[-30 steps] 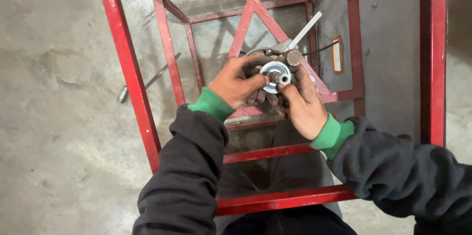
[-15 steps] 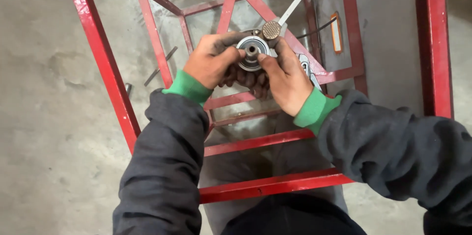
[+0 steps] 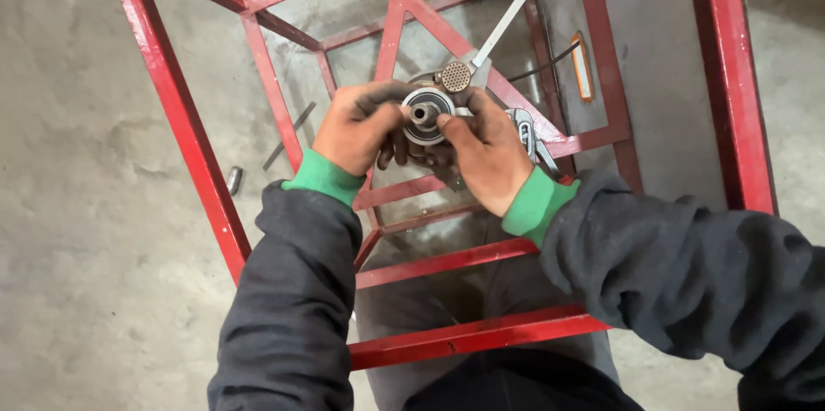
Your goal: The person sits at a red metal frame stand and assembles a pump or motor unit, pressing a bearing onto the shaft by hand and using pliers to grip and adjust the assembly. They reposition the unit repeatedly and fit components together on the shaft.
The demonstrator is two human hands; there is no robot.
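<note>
Both of my hands hold a round grey metal part with a central hub [image 3: 426, 107] above a red steel frame [image 3: 180, 127]. My left hand [image 3: 365, 125] grips its left side, fingers curled under it. My right hand [image 3: 485, 149] grips the right side, thumb pressed near the hub. A knurled round metal head on a flat silver handle [image 3: 478, 57] sticks out just behind the part. Both palms are smeared with dark grease. How the part sits on the frame is hidden by my fingers.
A grey metal panel with a small orange-rimmed tag [image 3: 583, 65] closes the frame's right side. A chrome tool [image 3: 526, 129] rests on a red crossbar by my right wrist. A thin rod [image 3: 289, 136] and a short bolt [image 3: 234, 179] lie on the concrete floor at left.
The view shifted slightly; my hands and the part sit a little further left and higher than a second ago. My grip on the part stays much the same.
</note>
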